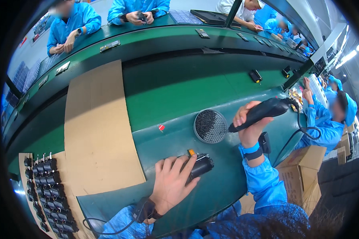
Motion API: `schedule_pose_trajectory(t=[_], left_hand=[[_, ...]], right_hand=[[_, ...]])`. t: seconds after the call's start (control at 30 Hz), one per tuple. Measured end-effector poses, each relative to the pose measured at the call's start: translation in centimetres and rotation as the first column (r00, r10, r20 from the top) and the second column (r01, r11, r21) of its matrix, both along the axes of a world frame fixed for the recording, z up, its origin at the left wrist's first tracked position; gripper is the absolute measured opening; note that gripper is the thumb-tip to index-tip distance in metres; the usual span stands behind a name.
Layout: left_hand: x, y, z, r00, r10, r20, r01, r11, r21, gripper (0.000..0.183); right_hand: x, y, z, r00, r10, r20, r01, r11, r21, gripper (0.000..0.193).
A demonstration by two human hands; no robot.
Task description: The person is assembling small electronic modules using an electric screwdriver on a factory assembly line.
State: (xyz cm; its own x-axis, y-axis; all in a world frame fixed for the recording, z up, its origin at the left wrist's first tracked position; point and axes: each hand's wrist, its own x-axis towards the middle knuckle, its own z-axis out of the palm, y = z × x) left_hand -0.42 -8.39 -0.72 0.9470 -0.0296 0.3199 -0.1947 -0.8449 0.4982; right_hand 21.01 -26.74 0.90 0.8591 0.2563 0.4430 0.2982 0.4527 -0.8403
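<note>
In my right hand [249,123] is a black electric screwdriver [265,112], its fingers wrapped round the body. The tool's tip points down-left, by the right rim of a round dish [221,134] with a dimpled bottom. Small dark screws [206,120] are heaped at the dish's upper left. My left hand [172,181] lies over a black cylindrical device [201,166] on the green bench, with thumb and index finger on either side of it. A small orange tab [192,152] sticks up at the device's far side. The palm hides the device's left end.
Cardboard sheets [99,131] cover the bench at left; rows of similar black devices [52,195] stand there. Beyond runs a green conveyor belt [179,87] carrying two black units [255,76]. The screwdriver cable [293,141] hangs at right near an open carton [299,175]. Co-workers in blue sit around.
</note>
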Motion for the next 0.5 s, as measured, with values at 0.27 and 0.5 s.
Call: schedule_pose_trajectory(t=[0.27,0.5], left_hand=[[-0.1,0.5,-0.5,1.0,-0.002,0.01,0.003,0.995,-0.102,0.066],[-0.3,0.7,-0.8,1.0,0.023,0.009,-0.022,0.987,-0.157,0.067]], right_hand=[[-3.0,1.1,3.7,0.998,0.055,-0.044,-0.041,0.961,0.273,0.08],[-8.9,5.3,2.6,0.925,0.378,0.026,-0.373,0.898,0.234,0.086]])
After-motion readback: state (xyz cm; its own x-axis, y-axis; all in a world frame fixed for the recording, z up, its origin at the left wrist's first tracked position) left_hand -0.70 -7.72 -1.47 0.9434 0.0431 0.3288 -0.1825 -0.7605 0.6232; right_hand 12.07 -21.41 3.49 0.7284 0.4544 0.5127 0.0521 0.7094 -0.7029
